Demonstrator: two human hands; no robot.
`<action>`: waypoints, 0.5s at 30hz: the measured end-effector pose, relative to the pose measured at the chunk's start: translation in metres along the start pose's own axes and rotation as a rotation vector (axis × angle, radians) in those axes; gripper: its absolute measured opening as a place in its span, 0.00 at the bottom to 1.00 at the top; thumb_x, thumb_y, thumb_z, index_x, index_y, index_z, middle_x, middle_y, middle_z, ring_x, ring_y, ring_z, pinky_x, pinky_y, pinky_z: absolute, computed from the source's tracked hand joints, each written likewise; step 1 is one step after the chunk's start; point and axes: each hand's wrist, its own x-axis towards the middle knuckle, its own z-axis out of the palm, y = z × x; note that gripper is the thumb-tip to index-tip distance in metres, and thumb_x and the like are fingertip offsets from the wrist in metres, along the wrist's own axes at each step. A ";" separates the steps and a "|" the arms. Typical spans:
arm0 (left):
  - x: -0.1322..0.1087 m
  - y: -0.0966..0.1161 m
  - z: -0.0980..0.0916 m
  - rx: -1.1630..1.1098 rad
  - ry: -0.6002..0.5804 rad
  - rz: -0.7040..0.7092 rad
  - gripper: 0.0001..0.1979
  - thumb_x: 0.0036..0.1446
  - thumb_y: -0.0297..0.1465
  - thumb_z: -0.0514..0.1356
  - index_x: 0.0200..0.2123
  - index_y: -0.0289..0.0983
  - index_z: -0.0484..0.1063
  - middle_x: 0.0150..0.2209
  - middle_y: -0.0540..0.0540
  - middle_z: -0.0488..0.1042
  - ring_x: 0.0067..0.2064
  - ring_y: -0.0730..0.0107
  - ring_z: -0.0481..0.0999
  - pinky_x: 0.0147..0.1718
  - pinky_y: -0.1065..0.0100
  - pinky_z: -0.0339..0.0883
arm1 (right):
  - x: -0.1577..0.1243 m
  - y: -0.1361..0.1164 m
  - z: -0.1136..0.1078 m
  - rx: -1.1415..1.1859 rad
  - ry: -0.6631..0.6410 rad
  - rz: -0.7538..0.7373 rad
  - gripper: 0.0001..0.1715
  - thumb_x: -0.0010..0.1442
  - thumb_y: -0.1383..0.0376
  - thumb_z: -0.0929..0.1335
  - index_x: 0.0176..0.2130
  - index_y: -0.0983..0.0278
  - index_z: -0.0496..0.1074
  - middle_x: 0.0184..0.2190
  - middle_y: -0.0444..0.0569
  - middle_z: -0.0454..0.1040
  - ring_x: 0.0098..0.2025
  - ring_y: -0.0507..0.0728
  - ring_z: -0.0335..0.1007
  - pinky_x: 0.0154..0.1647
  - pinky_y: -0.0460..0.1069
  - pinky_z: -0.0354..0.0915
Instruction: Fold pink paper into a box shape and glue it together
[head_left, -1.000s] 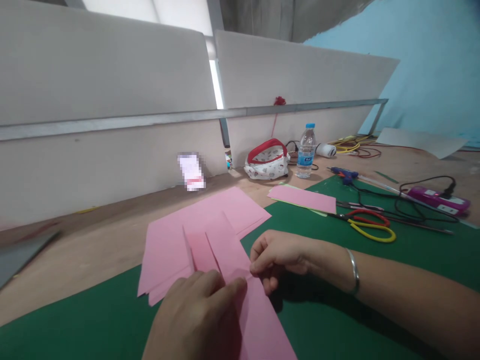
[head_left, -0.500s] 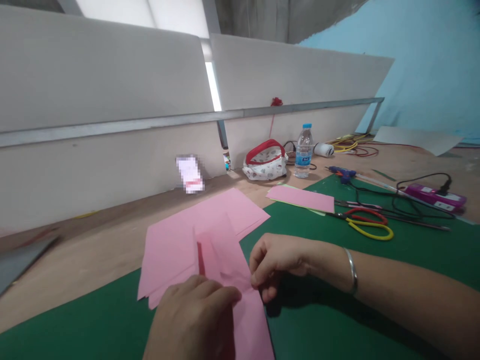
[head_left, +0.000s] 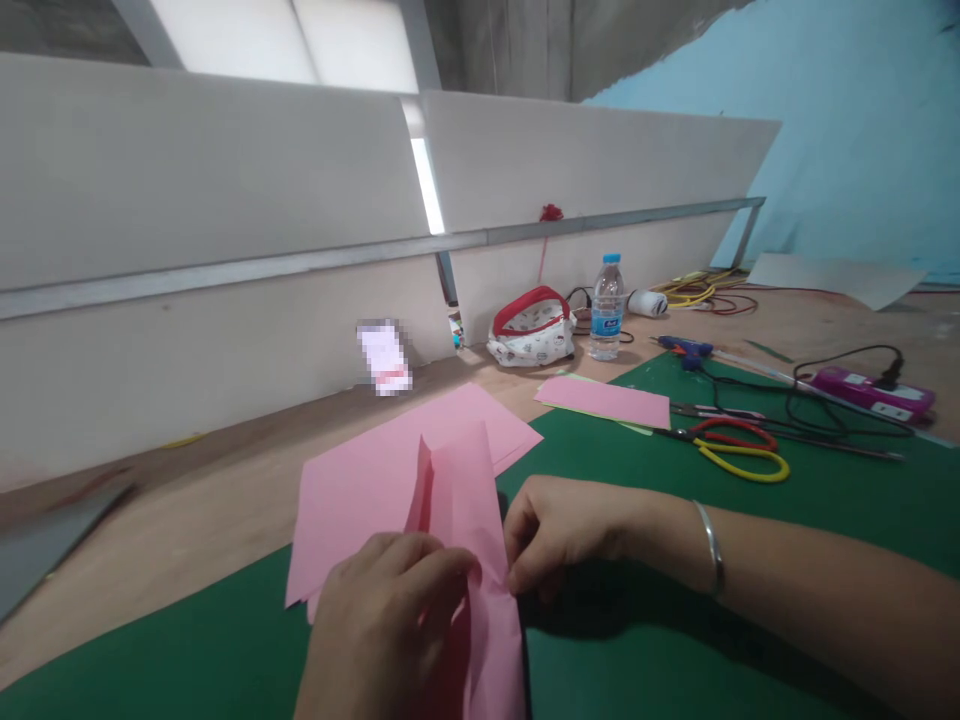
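Change is recorded in the pink paper strip (head_left: 466,490). A second ago its flaps were spread wide and it ran slantwise toward the lower right; now the flaps are drawn together and the strip is narrower, with its left flap raised along a crease.

The long axis is now set almost straight away from the person. The far end points toward the white wall panels and leans slightly left, and the near end runs out of the bottom of the view.

The strip is lifted slightly above the pink sheets (head_left: 352,500), which lie partly on the green mat (head_left: 675,640) and partly on the bare desk (head_left: 187,520).

The left hand (head_left: 382,620) is closed over the near part of the strip, fingers curled down. The right hand (head_left: 555,530) is pinched, thumb against forefinger, on the right edge. Scissors (head_left: 739,452) are noted well apart on the mat.
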 end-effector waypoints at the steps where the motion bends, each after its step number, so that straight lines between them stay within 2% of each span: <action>1: 0.000 0.001 -0.001 -0.008 -0.010 -0.022 0.09 0.53 0.28 0.56 0.31 0.46 0.75 0.30 0.51 0.77 0.33 0.61 0.75 0.28 0.64 0.65 | -0.001 -0.001 0.001 -0.011 0.004 -0.003 0.04 0.41 0.72 0.72 0.23 0.67 0.73 0.14 0.38 0.69 0.16 0.46 0.65 0.18 0.39 0.61; 4: -0.001 0.005 -0.001 -0.045 0.019 -0.081 0.09 0.52 0.25 0.55 0.31 0.44 0.73 0.31 0.50 0.76 0.35 0.61 0.75 0.30 0.63 0.66 | -0.002 -0.002 0.002 -0.051 0.019 -0.013 0.04 0.42 0.72 0.72 0.22 0.68 0.73 0.15 0.38 0.68 0.17 0.47 0.65 0.18 0.40 0.62; 8: -0.003 0.002 0.002 -0.103 0.128 -0.015 0.11 0.51 0.26 0.56 0.35 0.45 0.73 0.34 0.50 0.77 0.34 0.62 0.76 0.31 0.62 0.68 | -0.003 -0.002 0.004 -0.057 0.034 -0.020 0.04 0.43 0.71 0.72 0.23 0.68 0.73 0.15 0.38 0.68 0.17 0.47 0.64 0.18 0.40 0.61; 11: -0.001 0.000 0.001 -0.158 0.160 -0.009 0.14 0.50 0.25 0.55 0.38 0.45 0.73 0.35 0.49 0.78 0.36 0.63 0.77 0.34 0.63 0.69 | -0.002 0.000 0.005 -0.054 0.017 -0.008 0.05 0.42 0.71 0.73 0.24 0.68 0.73 0.16 0.39 0.69 0.17 0.47 0.64 0.19 0.40 0.62; 13: 0.001 0.004 -0.003 -0.184 0.149 -0.002 0.14 0.49 0.24 0.55 0.38 0.44 0.73 0.33 0.50 0.77 0.35 0.63 0.76 0.33 0.63 0.68 | -0.001 0.002 0.005 -0.051 0.006 -0.005 0.06 0.42 0.70 0.73 0.24 0.68 0.72 0.16 0.39 0.69 0.18 0.47 0.65 0.19 0.40 0.62; 15: 0.003 0.010 -0.006 -0.193 0.076 0.002 0.15 0.47 0.21 0.53 0.33 0.45 0.74 0.28 0.51 0.76 0.32 0.64 0.75 0.31 0.64 0.67 | 0.001 0.004 0.005 -0.024 -0.018 -0.022 0.07 0.42 0.70 0.73 0.25 0.68 0.72 0.17 0.38 0.69 0.18 0.47 0.66 0.19 0.41 0.62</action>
